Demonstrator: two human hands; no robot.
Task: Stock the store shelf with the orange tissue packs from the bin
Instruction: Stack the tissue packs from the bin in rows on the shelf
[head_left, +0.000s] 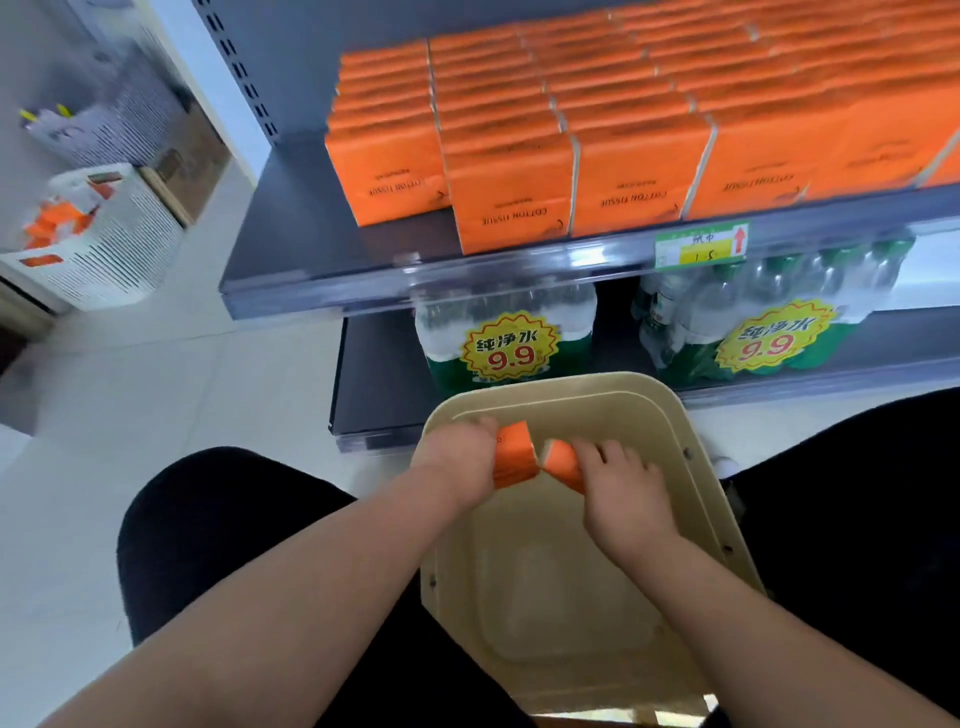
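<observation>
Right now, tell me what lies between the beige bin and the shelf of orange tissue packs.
In the head view, shrink-wrapped water bottle packs with yellow 9.9 stickers stand on the lower shelf, between the bin and the tissue shelf.

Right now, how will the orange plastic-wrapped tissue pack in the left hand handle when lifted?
Probably light: the left hand alone grips the orange pack by one end. Likely holds shape: matching packs stand upright on the grey shelf.
</observation>
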